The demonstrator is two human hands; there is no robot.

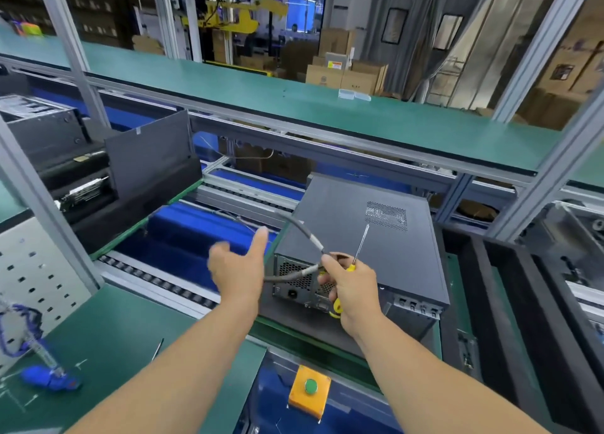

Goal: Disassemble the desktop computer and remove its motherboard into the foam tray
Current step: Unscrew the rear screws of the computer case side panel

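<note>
Far out to the left of both hands, a blue-handled tool (49, 381) with a coiled blue cord is lying on the green desk (108, 332), in front of a pale perforated panel (36, 280). Beyond it, up and to the left of the hands, a dark computer case panel (148, 152) is standing upright beside other dark hardware that is too blurred to name. A thin metal rod (158, 348) is lying on the desk just left of the left forearm.

The left hand (237, 268) is reaching forward over the roller conveyor (157, 281) with its fingers loose and its thumb sticking up, gripping nothing; a grey cable (302, 234) is passing just to its right, and whether the palm is touching the cable's lower end is hard to tell.

The right hand (351, 289) is curling around two things at once: its fingertips are pinching the grey cable, which is looping up and away to the left, and its palm is holding a screwdriver (354, 263) with a yellow handle, the metal shaft pointing up and away.

The desktop computer (362, 237) is lying on its side directly beyond and beneath the right hand, its cover on and its rear vent grille facing the person. It is resting on a dark pallet on the conveyor line.

Below and between the forearms, a yellow box with a green button (310, 386) is sitting at the desk edge. To the right of the right hand, a black foam tray (510, 303) with long slots is lying alongside the computer.
</note>
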